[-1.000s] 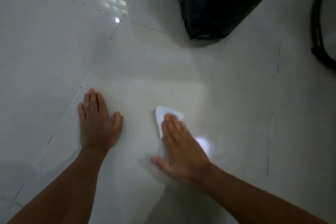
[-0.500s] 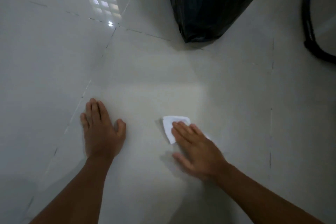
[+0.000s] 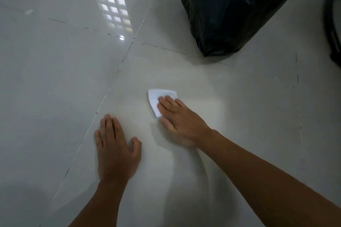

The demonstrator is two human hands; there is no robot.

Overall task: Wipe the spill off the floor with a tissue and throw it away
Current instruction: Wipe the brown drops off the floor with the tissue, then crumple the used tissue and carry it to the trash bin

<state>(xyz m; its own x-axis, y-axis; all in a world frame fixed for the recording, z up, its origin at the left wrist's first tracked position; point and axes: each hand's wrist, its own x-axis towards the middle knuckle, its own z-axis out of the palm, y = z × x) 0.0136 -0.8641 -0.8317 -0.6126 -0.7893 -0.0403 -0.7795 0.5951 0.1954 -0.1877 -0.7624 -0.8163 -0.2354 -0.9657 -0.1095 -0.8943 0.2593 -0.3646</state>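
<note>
Pressing flat on the white tissue (image 3: 160, 100), the right hand (image 3: 180, 120) has its fingers stretched over the paper's near half, pinning it to the pale tiled floor (image 3: 55, 79). Left of the tissue and nearer the camera, the left hand (image 3: 116, 151) lies palm down on the tile, fingers together, holding nothing. Beyond the tissue sits a black rubbish bag (image 3: 234, 11), well apart from it. No wet patch can be made out around the tissue.
</note>
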